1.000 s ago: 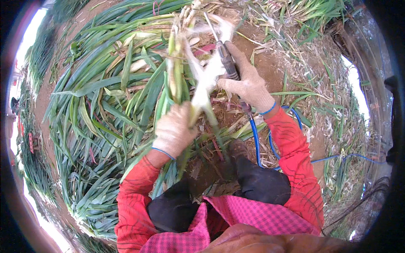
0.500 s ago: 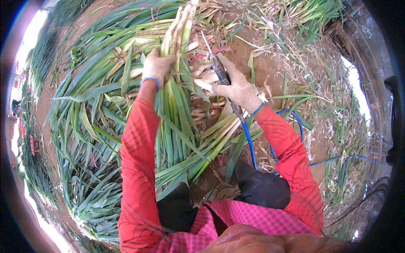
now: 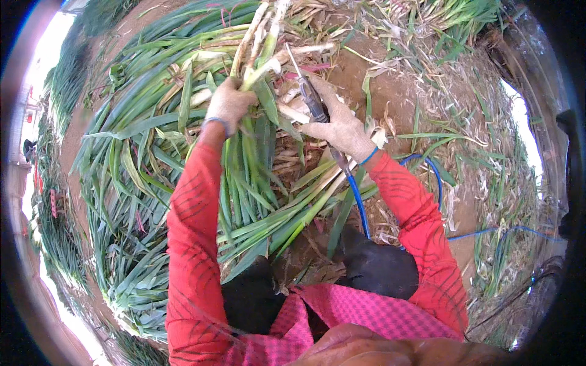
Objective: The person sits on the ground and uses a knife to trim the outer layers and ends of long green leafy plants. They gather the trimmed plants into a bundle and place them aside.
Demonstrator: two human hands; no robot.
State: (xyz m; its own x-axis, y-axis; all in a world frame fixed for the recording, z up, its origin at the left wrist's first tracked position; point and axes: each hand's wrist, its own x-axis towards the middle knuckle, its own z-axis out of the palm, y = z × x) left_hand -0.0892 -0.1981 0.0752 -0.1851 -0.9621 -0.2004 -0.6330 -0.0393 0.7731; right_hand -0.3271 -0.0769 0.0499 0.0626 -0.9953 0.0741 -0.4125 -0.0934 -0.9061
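My left hand (image 3: 227, 105), in a pale work glove, is closed around a bunch of large green onions (image 3: 270, 43). Their whitish stalks point up and away from me, fanned apart, and the green leaves hang below the fist, somewhat blurred. One stalk (image 3: 305, 51) leans off to the right above the nozzle. In my right hand (image 3: 343, 129), gloved too, is an air blow gun (image 3: 312, 100) with a long thin metal nozzle aimed at the stalks. A blue hose (image 3: 358, 204) runs from its lower end. More onions (image 3: 299, 213) lie between the bunch and my knees.
A big heap of green onions (image 3: 131, 165) covers the ground at left. Peeled dry skins (image 3: 390, 46) litter the brown soil ahead and to the right. The blue hose trails off rightward past my right forearm. Another onion pile (image 3: 458, 21) sits far right.
My left hand has shifted slightly, and the held stalks have spread, one now tilting right. The leaves below are swinging. My right hand with the blow gun has moved only a little to the left.
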